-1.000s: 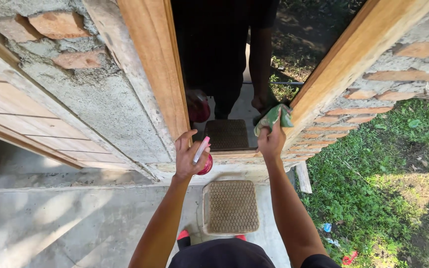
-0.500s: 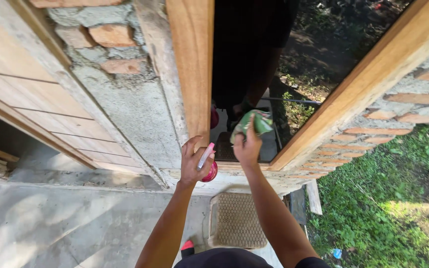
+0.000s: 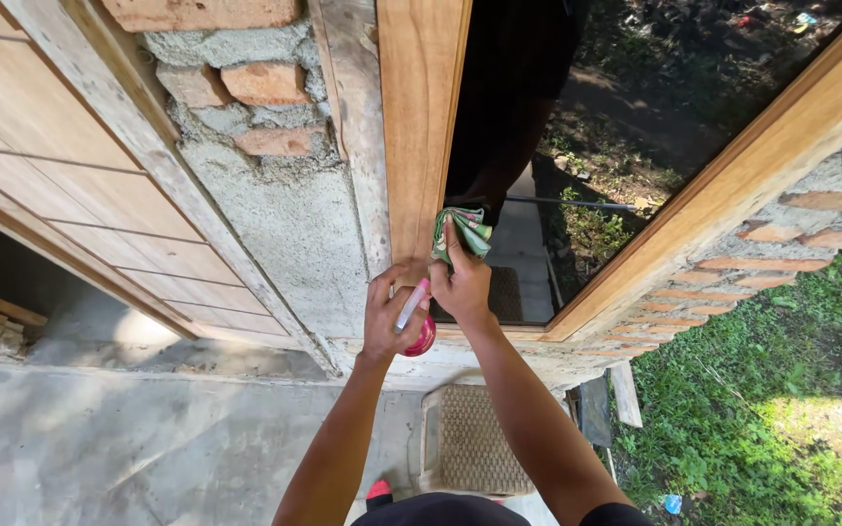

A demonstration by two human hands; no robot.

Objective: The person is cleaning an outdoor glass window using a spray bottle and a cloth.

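Observation:
My right hand [image 3: 460, 281] presses a crumpled green cloth [image 3: 463, 231] against the dark window glass [image 3: 538, 195], close to the left post of the wooden frame [image 3: 421, 136]. My left hand [image 3: 389, 314] holds a pink spray bottle [image 3: 419, 331] just below and left of the cloth, near the frame's bottom corner. The two hands nearly touch. The glass mirrors a dark-clothed figure, grass and a walkway.
A brick and mortar wall [image 3: 275, 195] surrounds the window. A wooden door [image 3: 60, 185] stands at the left. Below me a woven square stool [image 3: 475, 438] sits on the concrete floor [image 3: 129, 448]. Grass [image 3: 762, 419] with small litter lies to the right.
My right hand has swept the green cloth leftward across the glass, from the right post to the left post. The view has tilted up and shifted; the left hand keeps the bottle.

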